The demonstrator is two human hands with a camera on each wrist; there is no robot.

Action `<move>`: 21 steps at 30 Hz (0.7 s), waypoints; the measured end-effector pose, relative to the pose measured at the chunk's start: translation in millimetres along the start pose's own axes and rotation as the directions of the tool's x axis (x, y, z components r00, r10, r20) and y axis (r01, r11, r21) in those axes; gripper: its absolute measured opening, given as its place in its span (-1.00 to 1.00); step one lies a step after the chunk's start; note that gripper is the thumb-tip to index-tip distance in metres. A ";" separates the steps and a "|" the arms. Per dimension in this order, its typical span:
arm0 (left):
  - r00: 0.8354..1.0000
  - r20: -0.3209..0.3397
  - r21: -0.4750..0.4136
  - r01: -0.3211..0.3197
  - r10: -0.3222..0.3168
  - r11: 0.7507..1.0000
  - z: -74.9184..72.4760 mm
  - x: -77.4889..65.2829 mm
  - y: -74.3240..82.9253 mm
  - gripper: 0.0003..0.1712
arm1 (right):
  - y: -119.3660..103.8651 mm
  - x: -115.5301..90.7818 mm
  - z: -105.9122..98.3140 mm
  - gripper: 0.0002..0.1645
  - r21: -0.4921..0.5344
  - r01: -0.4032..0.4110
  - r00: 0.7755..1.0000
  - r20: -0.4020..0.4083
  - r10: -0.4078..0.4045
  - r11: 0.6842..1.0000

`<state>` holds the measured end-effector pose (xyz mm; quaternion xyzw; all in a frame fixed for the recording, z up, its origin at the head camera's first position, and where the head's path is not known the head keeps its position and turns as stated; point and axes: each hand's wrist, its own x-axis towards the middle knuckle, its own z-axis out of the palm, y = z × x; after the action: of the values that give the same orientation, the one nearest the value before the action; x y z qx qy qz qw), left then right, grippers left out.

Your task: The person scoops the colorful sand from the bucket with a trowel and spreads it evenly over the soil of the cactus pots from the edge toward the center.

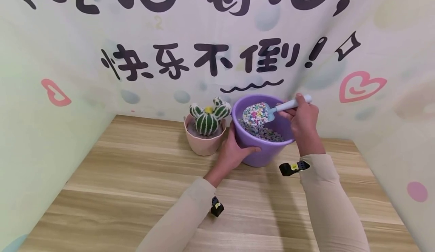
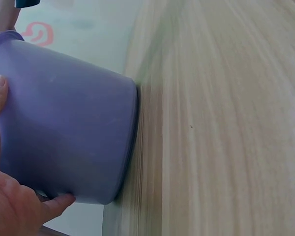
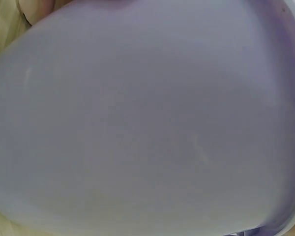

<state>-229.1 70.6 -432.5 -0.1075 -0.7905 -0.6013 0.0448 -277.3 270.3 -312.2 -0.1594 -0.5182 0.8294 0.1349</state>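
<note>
A purple bucket [image 1: 265,154] stands on the wooden table, with multicoloured pebbles [image 1: 273,134] inside. My left hand [image 1: 233,152] holds it at the near left side, thumb across the front and fingers round the side; the left wrist view shows this hand [image 2: 12,204] against the bucket wall [image 2: 69,118]. My right hand [image 1: 304,119] grips the handle of a light-blue scoop [image 1: 271,113] above the bucket's mouth. Brightly coloured pebbles [image 1: 255,114] fill the scoop's bowl. In the right wrist view, the bucket wall [image 3: 147,118] covers nearly everything, and the scoop is hidden.
Just left of the bucket sits a cactus [image 1: 206,123] in a pink pot [image 1: 204,145], close to my left hand. Behind them rises a wall [image 1: 159,93] printed with black characters. The wooden tabletop [image 1: 136,172] extends left and toward me.
</note>
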 end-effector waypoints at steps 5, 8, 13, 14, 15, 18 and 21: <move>1.000 0.000 -0.010 -0.017 0.017 1.000 -0.1 0.2 0.6 0.46 | -1.8 -1.7 -1.8 -0.65 0.053 0.009 1.000 0.005 -0.009 0.999; 1.000 0.002 -0.006 -0.013 0.013 1.000 -0.8 0.3 0.4 0.45 | -2.4 -2.8 -2.5 -0.60 0.063 0.011 1.000 -0.002 -0.011 0.998; 1.000 0.006 0.001 -0.009 0.009 1.000 -3.6 -1.1 0.0 0.42 | -3.5 -4.2 -3.6 -0.59 0.117 -0.002 1.000 -0.021 0.005 0.993; 1.000 0.007 -0.005 -0.010 0.011 1.000 -4.2 -1.5 0.0 0.41 | -4.0 -4.4 -4.1 -0.60 0.130 -0.003 1.000 -0.024 0.006 0.991; 1.000 0.008 -0.009 -0.012 0.012 1.000 -4.8 -1.9 0.2 0.41 | -4.7 -4.8 -4.5 -0.60 0.151 -0.007 1.000 -0.027 0.011 0.988; 1.000 0.012 -0.032 -0.012 0.012 0.999 -6.3 -3.1 2.1 0.38 | -7.3 -5.4 -6.2 -0.61 0.201 -0.019 0.999 -0.029 0.026 0.979; 1.000 0.020 -0.046 0.007 -0.006 0.999 -8.6 -5.4 4.2 0.37 | -9.4 -6.0 -7.2 -0.60 0.218 -0.029 0.999 -0.033 0.037 0.976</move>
<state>-223.5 62.8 -427.3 -0.1119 -0.7772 -0.6184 0.0326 -268.3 277.9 -306.0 -0.1678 -0.4191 0.8800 0.1474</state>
